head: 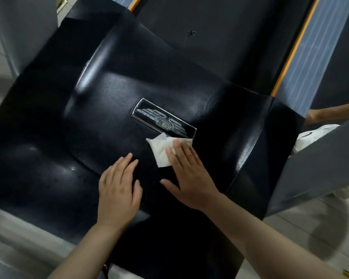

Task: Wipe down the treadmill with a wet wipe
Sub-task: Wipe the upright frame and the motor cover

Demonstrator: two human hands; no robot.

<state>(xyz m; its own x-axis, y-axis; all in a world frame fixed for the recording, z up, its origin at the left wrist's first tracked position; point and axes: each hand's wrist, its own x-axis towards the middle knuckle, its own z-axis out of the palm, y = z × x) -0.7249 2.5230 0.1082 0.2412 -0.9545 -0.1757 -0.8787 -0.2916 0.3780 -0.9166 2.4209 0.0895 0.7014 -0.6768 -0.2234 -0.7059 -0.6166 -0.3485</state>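
- Your right hand (186,174) lies flat on the wet wipe (165,151), fingers straight and close together, pressing it onto the treadmill's black motor cover (113,93). Nothing is pinched; the wipe is held by palm-and-finger pressure alone.
- Your left hand (118,193) rests just beside it, also flat with fingers straight and relaxed, touching the bare cover and holding nothing.
- The wipe sits directly ahead of your right fingertips and partly under them, its far edge touching the lower rim of the silver winged badge (163,119).
- The badge runs on a slant, from upper left to lower right, so its long axis crosses the line of your right fingers. To clean it, you would likely push forward and slightly left, following that slant.
- The right hand is the nearer one to the badge; the left is set back, towards you.
- The wipe is white, crumpled, roughly folded, with one corner sticking up near the badge.
- The cover is glossy, finely textured, curved, with pale reflections across its left side. The belt (220,37) lies beyond it, well away from both hands.
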